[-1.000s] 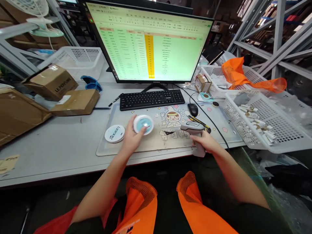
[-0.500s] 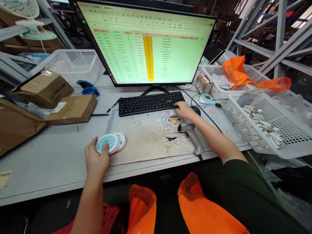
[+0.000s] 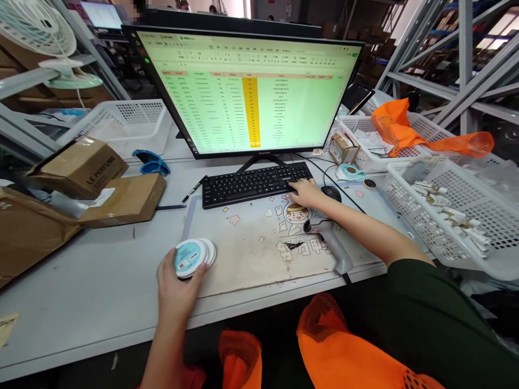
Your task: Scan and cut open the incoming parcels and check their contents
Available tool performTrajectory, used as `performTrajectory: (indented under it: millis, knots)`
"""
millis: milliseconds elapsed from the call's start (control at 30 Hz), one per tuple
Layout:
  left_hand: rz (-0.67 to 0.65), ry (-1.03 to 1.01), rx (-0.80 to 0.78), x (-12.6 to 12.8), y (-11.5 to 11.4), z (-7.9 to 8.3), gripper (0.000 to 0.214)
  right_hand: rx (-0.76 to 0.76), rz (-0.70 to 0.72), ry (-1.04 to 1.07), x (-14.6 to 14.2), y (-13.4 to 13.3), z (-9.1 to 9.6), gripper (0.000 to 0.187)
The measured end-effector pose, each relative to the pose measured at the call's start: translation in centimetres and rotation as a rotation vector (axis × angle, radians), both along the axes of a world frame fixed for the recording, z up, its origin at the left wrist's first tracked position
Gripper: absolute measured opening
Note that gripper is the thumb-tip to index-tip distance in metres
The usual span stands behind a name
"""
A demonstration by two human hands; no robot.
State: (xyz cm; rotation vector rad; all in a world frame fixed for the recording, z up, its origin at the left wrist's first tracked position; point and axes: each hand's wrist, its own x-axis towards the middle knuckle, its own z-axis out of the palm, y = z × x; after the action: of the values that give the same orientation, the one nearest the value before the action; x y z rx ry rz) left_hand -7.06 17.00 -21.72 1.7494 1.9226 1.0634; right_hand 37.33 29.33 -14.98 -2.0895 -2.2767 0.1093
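Observation:
My left hand [image 3: 175, 285] grips a round white tin with a pale blue label [image 3: 188, 258], held tilted over a second round white tin [image 3: 210, 251] at the left edge of the desk mat [image 3: 251, 254]. My right hand [image 3: 305, 189] rests with fingers spread on the right end of the black keyboard [image 3: 253, 183], beside a black mouse [image 3: 333, 192]. A grey handheld scanner [image 3: 333, 246] lies on the mat under my right forearm. The monitor [image 3: 249, 89] shows a green spreadsheet with a yellow column.
Brown cardboard boxes [image 3: 87, 167] lie at the left, with blue tape rolls [image 3: 148, 160] behind them. White mesh baskets stand at the back left [image 3: 125, 119] and right [image 3: 458, 216], the right one with small tubes. Orange mesh cloth [image 3: 401, 127] drapes a far basket. A fan [image 3: 40, 32] stands top left.
My right hand put down the scanner and went to the keyboard. My left hand carried the blue-labelled tin left onto the other tin and still holds it.

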Motion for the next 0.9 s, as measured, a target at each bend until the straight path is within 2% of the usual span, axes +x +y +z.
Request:
performTrajectory:
  millis: [133, 333, 533, 633, 700, 767, 833, 900]
  knots:
    - [0.034, 0.010, -0.068, 0.4, 0.0, 0.5, 0.118, 0.000, -0.004, 0.036, 2.0, -1.4, -0.8, 0.058]
    - [0.033, 0.010, -0.072, 0.7, 0.0, 0.8, 0.125, 0.033, -0.023, 0.067, 3.0, -1.3, -1.8, 0.060]
    - [0.052, 0.004, -0.090, 0.6, 0.2, 0.8, 0.127, 0.073, 0.009, 0.131, 2.9, -0.1, -1.1, 0.063]
    - [0.043, -0.005, -0.120, 0.3, 0.6, 0.6, 0.130, 0.109, -0.002, 0.175, 2.8, -0.3, -0.5, 0.060]
    - [0.029, -0.001, -0.124, 0.2, 0.8, 0.4, 0.125, 0.119, 0.014, 0.208, 2.2, -1.3, 0.1, 0.052]
    - [0.025, 0.002, -0.086, 0.2, 0.7, 0.3, 0.120, 0.143, 0.091, 0.296, 0.9, -3.3, 0.7, 0.044]
    - [0.003, -0.007, 0.002, 0.6, 0.2, 0.2, 0.116, 0.164, 0.214, 0.455, -1.1, -6.4, 1.4, 0.040]
    - [-0.069, -0.021, 0.120, 1.8, -0.6, 0.4, 0.111, 0.118, 0.315, 0.644, -3.5, -10.2, 2.0, 0.043]
